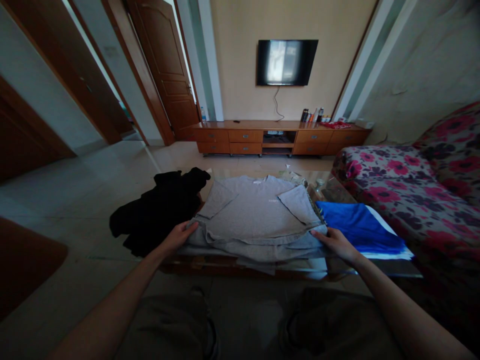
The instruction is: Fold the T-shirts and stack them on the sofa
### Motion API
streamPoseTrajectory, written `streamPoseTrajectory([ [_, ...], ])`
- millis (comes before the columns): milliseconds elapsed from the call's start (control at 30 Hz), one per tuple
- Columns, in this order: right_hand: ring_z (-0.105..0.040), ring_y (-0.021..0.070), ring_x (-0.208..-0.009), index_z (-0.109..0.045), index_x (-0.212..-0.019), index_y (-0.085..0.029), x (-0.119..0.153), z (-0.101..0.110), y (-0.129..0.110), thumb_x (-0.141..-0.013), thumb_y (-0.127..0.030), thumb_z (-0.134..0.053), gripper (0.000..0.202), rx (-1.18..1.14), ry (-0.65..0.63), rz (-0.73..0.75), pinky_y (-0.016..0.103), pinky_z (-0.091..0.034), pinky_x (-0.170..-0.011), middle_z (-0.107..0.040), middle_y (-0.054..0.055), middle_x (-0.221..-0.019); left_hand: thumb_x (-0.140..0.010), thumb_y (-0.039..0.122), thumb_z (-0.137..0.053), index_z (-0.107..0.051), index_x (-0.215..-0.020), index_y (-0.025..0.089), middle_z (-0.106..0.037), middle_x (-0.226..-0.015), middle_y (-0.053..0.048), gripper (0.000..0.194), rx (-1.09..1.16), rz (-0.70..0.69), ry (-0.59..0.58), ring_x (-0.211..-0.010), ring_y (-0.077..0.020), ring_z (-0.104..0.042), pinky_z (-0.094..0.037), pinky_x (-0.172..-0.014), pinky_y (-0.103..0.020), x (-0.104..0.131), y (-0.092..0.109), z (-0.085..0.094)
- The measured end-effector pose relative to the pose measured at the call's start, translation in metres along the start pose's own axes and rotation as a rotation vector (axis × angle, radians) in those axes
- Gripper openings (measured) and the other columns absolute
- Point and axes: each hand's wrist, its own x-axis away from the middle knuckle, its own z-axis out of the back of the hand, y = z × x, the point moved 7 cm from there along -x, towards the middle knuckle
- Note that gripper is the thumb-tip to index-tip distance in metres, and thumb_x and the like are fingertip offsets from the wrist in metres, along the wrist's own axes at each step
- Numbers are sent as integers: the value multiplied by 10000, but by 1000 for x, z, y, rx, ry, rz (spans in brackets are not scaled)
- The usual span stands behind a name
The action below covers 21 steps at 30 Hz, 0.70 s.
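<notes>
A grey T-shirt (255,212) lies spread on a low glass table (401,270), sleeves folded inward, its lower hem doubled up. My left hand (178,236) rests on the shirt's lower left edge, fingers pointing in. My right hand (335,242) presses on the lower right edge. Whether either hand pinches the cloth or just lies flat on it is unclear. A black garment (157,210) is heaped at the table's left end. A folded blue garment (360,230) lies on the right, over something white.
A flowered sofa (412,180) stands close on the right. A wooden TV cabinet (281,135) with bottles lines the far wall under a wall-mounted TV (287,62). Tiled floor stretches left toward wooden doors (165,70). My knees are below the table edge.
</notes>
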Motion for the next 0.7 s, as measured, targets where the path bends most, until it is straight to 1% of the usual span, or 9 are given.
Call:
streamPoseTrajectory([
  [67, -698, 263, -841, -734, -886, -183, -1, 10, -1, -777, -674, -719, 504, -12, 92, 14, 339, -562, -762, -770, 70, -892, -740, 650, -767, -721, -1142, 143, -761, -1073, -113, 648, 19, 6, 49, -940, -262, -709, -543, -797, -322, -3, -2, 7],
  [100, -688, 247, -786, -717, -863, -189, -1, 17, -1, -781, -681, -710, 499, -37, 155, 22, 321, -554, -706, -758, 58, -841, -739, 652, -769, -719, -1136, 141, -761, -1045, -106, 649, 40, -2, 95, -908, -249, -705, -538, -767, -305, -3, -1, 13],
  [167, -646, 211, -662, -675, -829, -209, 1, 32, -1, -785, -680, -707, 474, -119, 281, 31, 292, -512, -581, -715, 27, -730, -719, 644, -794, -713, -1124, 144, -753, -993, -82, 649, 113, -35, 208, -840, -212, -691, -521, -716, -270, -2, 4, 27],
  [233, -595, 186, -583, -646, -818, -227, 4, 46, -1, -782, -660, -724, 442, -205, 376, 38, 280, -461, -506, -674, 7, -675, -686, 622, -833, -700, -1136, 155, -744, -971, -61, 662, 212, -56, 282, -799, -181, -677, -516, -706, -254, 0, 8, 38],
  [333, -582, 183, -598, -644, -829, -234, 8, 55, -3, -767, -626, -760, 413, -260, 426, 66, 281, -460, -514, -675, 9, -712, -648, 585, -877, -690, -1136, 159, -741, -962, -55, 674, 320, -61, 294, -799, -176, -682, -535, -735, -265, 3, 14, 44],
  [433, -585, 175, -638, -656, -853, -226, 11, 55, -8, -749, -595, -796, 408, -289, 392, 75, 273, -476, -559, -681, 8, -755, -668, 503, -893, -693, -1099, 161, -746, -992, -66, 585, 386, -90, 262, -872, -193, -697, -554, -799, -278, 6, 22, 44],
  [533, -549, 145, -619, -657, -872, -214, 17, 51, -13, -733, -556, -831, 407, -345, 296, 57, 253, -456, -559, -645, -5, -735, -749, 392, -854, -690, -1101, 173, -745, -1026, -76, 446, 471, -78, 171, -918, -200, -703, -564, -858, -308, 10, 29, 45],
  [633, -524, 136, -606, -682, -927, -203, 29, 50, -12, -732, -529, -840, 411, -349, 124, -13, 251, -438, -550, -608, -1, -722, -783, 345, -811, -705, -1051, 176, -743, -991, -94, 335, 507, 36, 24, -903, -232, -706, -576, -855, -367, 20, 24, 53],
  [700, -510, 137, -593, -694, -897, -208, 41, 51, -9, -731, -510, -841, 374, -324, -2, -57, 252, -417, -531, -584, 7, -701, -724, 354, -839, -723, -933, 183, -736, -908, -93, 294, 484, 117, -49, -841, -248, -701, -581, -812, -388, 31, 18, 65],
])
